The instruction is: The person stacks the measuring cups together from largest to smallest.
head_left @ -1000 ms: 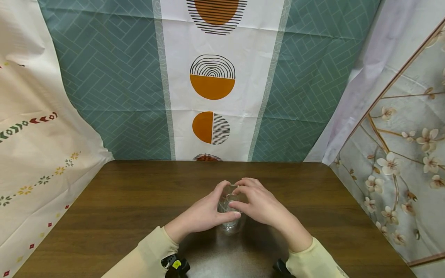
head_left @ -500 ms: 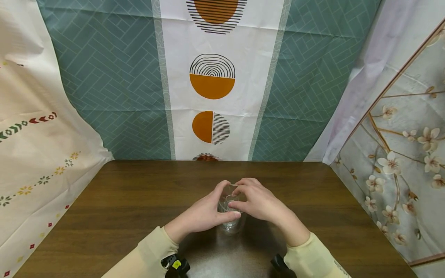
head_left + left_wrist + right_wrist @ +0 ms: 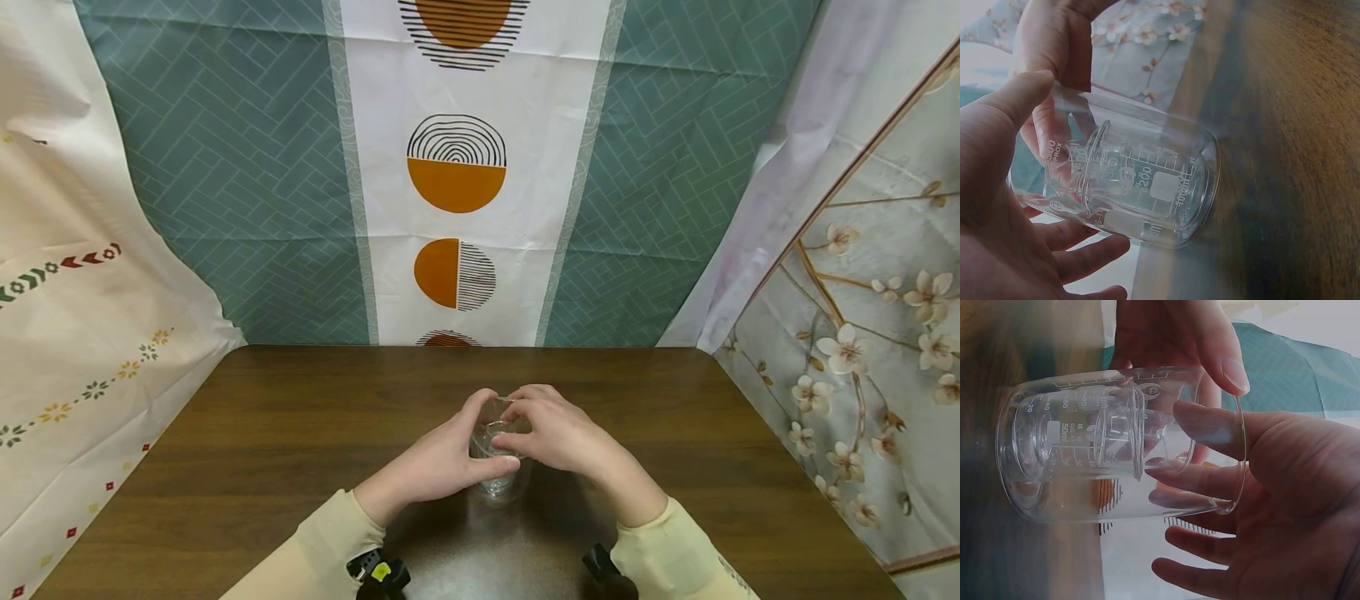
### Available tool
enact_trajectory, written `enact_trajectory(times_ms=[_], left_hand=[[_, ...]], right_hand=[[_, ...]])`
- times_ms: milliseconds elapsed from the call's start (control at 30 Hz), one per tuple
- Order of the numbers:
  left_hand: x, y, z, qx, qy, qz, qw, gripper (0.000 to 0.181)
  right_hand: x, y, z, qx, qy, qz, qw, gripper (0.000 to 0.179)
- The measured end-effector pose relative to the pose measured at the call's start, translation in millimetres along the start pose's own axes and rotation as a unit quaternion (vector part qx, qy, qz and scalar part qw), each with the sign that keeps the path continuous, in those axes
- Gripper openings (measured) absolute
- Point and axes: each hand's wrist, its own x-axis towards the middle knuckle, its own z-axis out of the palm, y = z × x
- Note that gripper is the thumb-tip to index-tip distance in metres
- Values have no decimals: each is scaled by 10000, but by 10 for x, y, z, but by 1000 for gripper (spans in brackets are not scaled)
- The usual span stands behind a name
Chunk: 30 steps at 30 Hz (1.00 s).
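A large clear glass beaker [image 3: 498, 490] with white printed markings stands upright on the wooden table. Smaller glass beakers [image 3: 1075, 431], seemingly two nested together, sit inside it; 50 ml print shows in the right wrist view. My left hand [image 3: 442, 462] grips the large beaker's side, thumb and fingers curved round its upper wall. My right hand [image 3: 566, 442] is at the mouth, its thumb and some fingers reaching in past the rim, others outside. The right thumb tip stands apart from the inner rim [image 3: 1137, 431]; whether a fingertip brushes that rim is hard to tell through glass.
The brown wooden table [image 3: 300, 408] extends around both hands. Behind it hangs a green and white patterned cloth [image 3: 457, 275]. Cream cloth [image 3: 75, 358] borders the left side, floral cloth [image 3: 847, 400] the right. Small black devices are strapped at both wrists.
My right hand and forearm have shifted slightly left, the fingers staying at the beaker's mouth. My left hand keeps its grip in place.
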Motion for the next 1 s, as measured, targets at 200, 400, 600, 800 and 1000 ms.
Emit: enact_trajectory(times_ms=[200,400,600,800,1000], left_hand=[[-1,7,-8,-40,-6,22,10000,85],[-4,-1,-5,-32,9,-24,10000,87],[5,-16,8,27,74,93,9999,84],[6,-12,8,23,79,68,9999,84],[7,-6,9,21,82,93,9999,82]], right_hand=[[11,-11,-13,-24,-35,37,10000,21],[26,-2,-10,-23,-85,28,10000,19],[43,-4,-14,-10,-101,-14,9999,18],[45,-7,-16,0,-142,54,9999,18],[44,-5,-11,46,-168,123,9998,19]])
